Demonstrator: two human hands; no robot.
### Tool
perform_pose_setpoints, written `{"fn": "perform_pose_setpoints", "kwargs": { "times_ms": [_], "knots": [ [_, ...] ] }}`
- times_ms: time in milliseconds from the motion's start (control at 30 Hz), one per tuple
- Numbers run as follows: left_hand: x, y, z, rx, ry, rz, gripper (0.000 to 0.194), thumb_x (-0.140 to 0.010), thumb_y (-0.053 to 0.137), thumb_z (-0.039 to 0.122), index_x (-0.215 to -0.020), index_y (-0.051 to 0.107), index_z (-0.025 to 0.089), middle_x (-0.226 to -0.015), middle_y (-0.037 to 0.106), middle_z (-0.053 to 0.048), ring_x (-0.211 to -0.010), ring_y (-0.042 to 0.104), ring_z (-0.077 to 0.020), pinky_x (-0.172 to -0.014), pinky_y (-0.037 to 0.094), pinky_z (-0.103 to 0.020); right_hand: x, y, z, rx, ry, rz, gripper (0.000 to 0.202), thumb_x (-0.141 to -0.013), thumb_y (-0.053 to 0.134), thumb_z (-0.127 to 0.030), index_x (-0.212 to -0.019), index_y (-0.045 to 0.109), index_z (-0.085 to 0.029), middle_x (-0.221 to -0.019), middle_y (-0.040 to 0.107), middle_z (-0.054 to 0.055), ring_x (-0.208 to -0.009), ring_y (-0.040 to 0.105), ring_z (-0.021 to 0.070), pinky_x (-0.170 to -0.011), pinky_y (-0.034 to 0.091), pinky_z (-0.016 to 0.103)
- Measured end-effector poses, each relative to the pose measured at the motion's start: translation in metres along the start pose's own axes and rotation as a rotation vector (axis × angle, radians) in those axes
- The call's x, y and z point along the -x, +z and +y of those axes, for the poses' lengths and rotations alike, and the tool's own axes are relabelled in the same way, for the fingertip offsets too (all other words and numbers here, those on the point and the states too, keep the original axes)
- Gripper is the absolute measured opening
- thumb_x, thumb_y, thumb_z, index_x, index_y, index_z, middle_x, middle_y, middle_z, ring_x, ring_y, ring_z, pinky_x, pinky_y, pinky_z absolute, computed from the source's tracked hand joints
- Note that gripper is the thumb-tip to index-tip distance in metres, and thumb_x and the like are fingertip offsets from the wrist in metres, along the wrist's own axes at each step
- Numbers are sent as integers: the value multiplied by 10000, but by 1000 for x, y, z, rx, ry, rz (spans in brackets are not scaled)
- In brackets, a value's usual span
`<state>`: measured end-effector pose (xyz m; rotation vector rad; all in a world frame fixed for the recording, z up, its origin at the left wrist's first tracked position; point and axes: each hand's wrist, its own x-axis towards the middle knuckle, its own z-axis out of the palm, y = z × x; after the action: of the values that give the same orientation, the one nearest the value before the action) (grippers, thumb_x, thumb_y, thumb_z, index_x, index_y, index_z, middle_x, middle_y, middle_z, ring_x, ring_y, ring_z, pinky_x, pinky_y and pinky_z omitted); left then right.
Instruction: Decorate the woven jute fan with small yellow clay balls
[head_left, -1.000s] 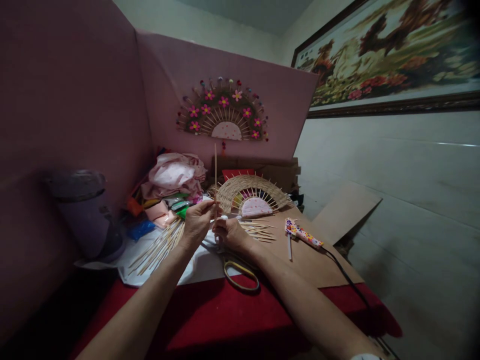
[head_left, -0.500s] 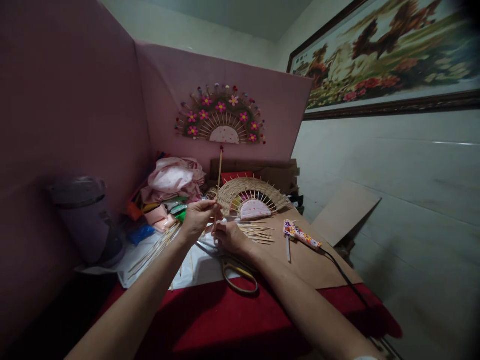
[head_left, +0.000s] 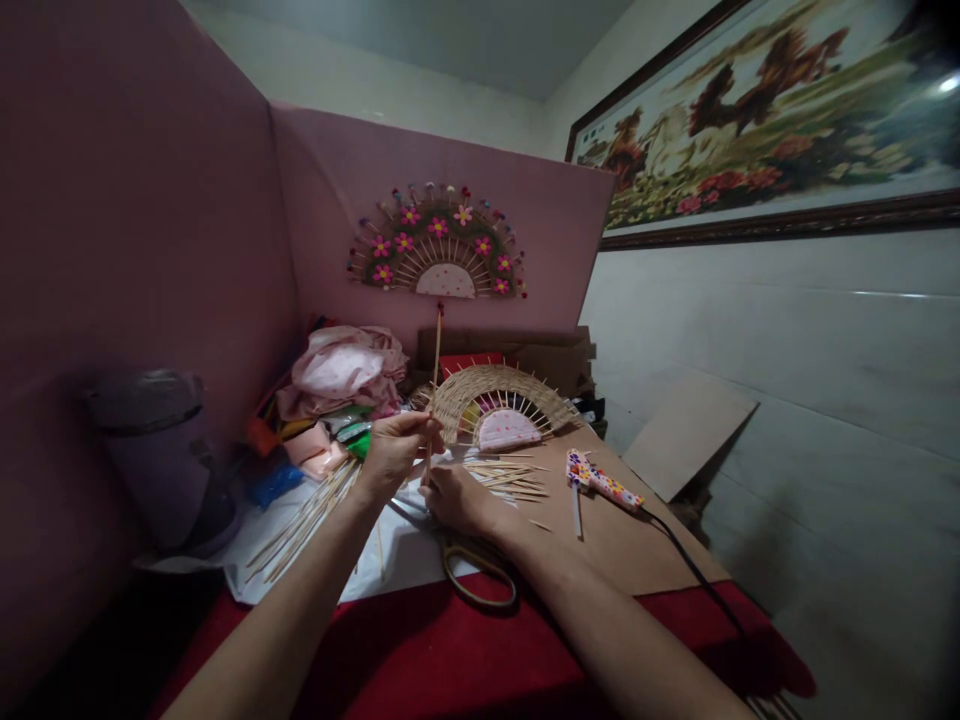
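Upright over the white sheet stands a thin wooden stick (head_left: pixel 437 352) with a small dark red ball at its top. My left hand (head_left: pixel 396 455) pinches it at mid-length between thumb and fingertips. Lower down, my right hand (head_left: pixel 459 498) has its fingers closed around the bottom end, which they partly hide. Beneath that hand lie scissors (head_left: pixel 480 578), handle towards me. Just behind my hands rests a woven fan (head_left: pixel 491 385) with stick ribs and a pink-white half-round base. Short pointed sticks (head_left: pixel 517 480) are strewn to the right of my right hand.
Long sticks (head_left: pixel 304 520) lie on the white sheet (head_left: pixel 352 580). A flowered glue gun (head_left: pixel 604 482) with a cord sits on brown board (head_left: pixel 615 550). At left are a thermos (head_left: pixel 161 460), cloth (head_left: pixel 345 365) and coloured packets. A decorated fan (head_left: pixel 446 280) hangs on the pink panel (head_left: pixel 322 200).
The view has shifted slightly, so most things sit a little lower. Both hands keep their hold on the stick, and its position between them looks nearly the same.
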<state>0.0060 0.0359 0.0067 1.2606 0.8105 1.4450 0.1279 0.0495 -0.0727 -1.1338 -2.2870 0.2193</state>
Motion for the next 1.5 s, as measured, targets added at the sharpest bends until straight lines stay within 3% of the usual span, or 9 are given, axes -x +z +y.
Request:
{"fn": "perform_pose_setpoints", "kwargs": {
  "times_ms": [333, 533, 800, 1033, 1200, 1367, 1433, 1500],
  "knots": [
    [0, -12, -11, 5, 85, -40, 297, -585, 762, 392, -656, 675, 117, -546, 630, -21, -503, 591, -133, -541, 495, -261, 0, 4, 6, -51, -80, -26, 33, -818, 506, -142, -833, 535, -147, -701, 546, 11, -605, 452, 100, -574, 311, 218],
    [5, -8, -14, 72, 104, -38, 281, -649, 725, 392, -728, 670, 128, -550, 628, -20, -509, 583, -131, -549, 475, -257, -2, 2, 6, -116, -113, -14, 103, -764, 478, -64, -725, 496, -158, -625, 492, -18, -559, 409, 85, -535, 292, 202],
    [9, -3, -17, 173, 96, -47, 238, -686, 714, 354, -683, 631, 132, -566, 585, -2, -521, 517, -84, -520, 392, -198, -4, 4, 8, -90, -159, 8, 114, -753, 484, -46, -733, 489, -158, -652, 506, -15, -584, 408, 86, -558, 294, 202],
    [7, 7, -19, 331, 97, -67, 235, -671, 727, 340, -720, 619, 137, -460, 354, 75, -410, 299, -27, -414, 208, -170, -4, 6, 10, -44, -147, 0, 99, -753, 494, -54, -751, 522, -149, -635, 517, -9, -575, 384, 94, -551, 275, 216],
    [5, 11, -23, 355, 90, -8, 239, -631, 749, 325, -665, 597, 145, -465, 362, 72, -420, 292, -27, -422, 199, -174, -5, 5, 6, -29, -129, -11, 73, -761, 523, -77, -733, 534, -144, -633, 523, -5, -565, 366, 90, -535, 257, 220],
    [9, 18, -24, 336, 93, 29, 260, -577, 770, 317, -624, 584, 142, -495, 429, 58, -429, 307, -27, -420, 201, -177, -3, -19, 1, -38, -97, -41, 65, -744, 582, -96, -732, 546, -148, -652, 537, -9, -569, 398, 86, -538, 282, 213],
    [11, 19, -23, 319, 108, 19, 249, -588, 759, 313, -623, 581, 143, -494, 428, 59, -427, 304, -28, -419, 202, -179, 6, -37, -3, -46, -37, -32, 101, -760, 573, -101, -842, 560, -159, -726, 575, 2, -617, 455, 99, -564, 309, 214],
    [11, 18, -21, 320, 124, 7, 236, -598, 751, 295, -619, 573, 142, -498, 427, 59, -424, 298, -26, -420, 201, -180, 23, -54, -8, 26, 37, 6, 36, -804, 546, -138, -828, 561, -161, -750, 583, 25, -666, 483, 121, -588, 313, 233]
  ]
}}
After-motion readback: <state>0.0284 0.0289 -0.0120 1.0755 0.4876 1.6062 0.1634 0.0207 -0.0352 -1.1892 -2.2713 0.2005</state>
